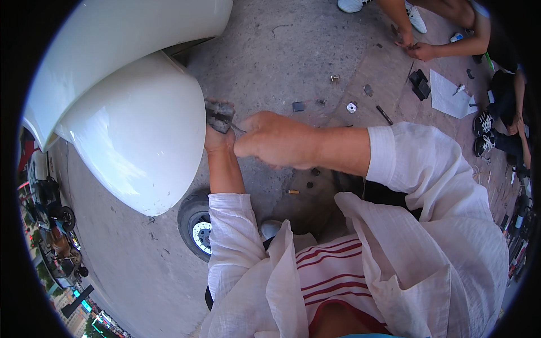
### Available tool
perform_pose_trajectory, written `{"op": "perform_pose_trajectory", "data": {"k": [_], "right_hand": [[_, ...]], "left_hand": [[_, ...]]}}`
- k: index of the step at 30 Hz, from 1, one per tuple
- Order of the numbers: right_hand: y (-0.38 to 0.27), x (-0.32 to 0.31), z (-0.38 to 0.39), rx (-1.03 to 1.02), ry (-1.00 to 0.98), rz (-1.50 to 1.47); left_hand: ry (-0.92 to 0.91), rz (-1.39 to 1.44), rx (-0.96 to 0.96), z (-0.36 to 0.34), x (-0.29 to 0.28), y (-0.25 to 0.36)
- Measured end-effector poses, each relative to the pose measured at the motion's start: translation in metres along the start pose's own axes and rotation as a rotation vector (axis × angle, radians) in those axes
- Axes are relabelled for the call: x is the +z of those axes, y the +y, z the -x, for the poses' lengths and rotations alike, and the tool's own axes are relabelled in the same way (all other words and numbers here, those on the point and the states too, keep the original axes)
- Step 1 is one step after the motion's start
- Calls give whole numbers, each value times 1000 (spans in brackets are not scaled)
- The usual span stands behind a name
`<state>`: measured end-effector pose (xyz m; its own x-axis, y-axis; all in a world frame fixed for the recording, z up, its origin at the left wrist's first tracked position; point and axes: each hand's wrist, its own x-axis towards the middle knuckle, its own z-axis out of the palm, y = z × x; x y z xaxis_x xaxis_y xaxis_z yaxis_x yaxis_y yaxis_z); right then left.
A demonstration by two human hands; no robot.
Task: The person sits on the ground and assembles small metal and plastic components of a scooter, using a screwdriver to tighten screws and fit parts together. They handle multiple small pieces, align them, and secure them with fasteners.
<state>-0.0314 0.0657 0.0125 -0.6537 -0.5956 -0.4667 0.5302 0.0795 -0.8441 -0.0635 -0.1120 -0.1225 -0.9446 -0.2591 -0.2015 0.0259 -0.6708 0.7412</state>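
My left hand (218, 138) reaches up beside the rounded white body panel (141, 129), whose edge hides part of it. Its fingers are wrapped round a small dark grey blocky part (220, 119). Just to the right, my right hand (260, 138) is closed in a fist close against my left wrist and the part. A thin grey tip shows between the fist and the part; the rest of what the fist holds is hidden. Below the panel stands a small wheel (198, 228) with a black tyre and a light disc.
On the paving lie a dark square piece (298, 106), a white square piece (351, 107), a black rod (384, 115), a black box (419, 84) and a white sheet (448, 96) with small parts. Other people crouch at the right. Parked motorbikes (59, 225) stand far left.
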Motion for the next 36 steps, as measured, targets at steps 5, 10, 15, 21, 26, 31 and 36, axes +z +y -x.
{"op": "perform_pose_trajectory", "data": {"k": [5, 10, 15, 21, 26, 31, 36], "right_hand": [[12, 22, 2, -144, 193, 177], [18, 42, 6, -271, 246, 492], [35, 74, 2, -194, 332, 293], [-7, -6, 12, 72, -88, -184], [-22, -31, 14, 117, -65, -261], [-11, -34, 18, 43, -155, -156], [-2, -30, 26, -59, -127, 114]], "left_hand": [[57, -52, -18, 4, 0, 0], [36, 29, -47, 3, -4, -3], [-104, -17, -47, -11, -52, -13], [57, -46, 3, -12, -26, -11], [-54, 79, -38, -3, -6, 1], [-76, 176, -109, 1, -5, 2], [-259, 246, -218, -3, -16, 1]]}}
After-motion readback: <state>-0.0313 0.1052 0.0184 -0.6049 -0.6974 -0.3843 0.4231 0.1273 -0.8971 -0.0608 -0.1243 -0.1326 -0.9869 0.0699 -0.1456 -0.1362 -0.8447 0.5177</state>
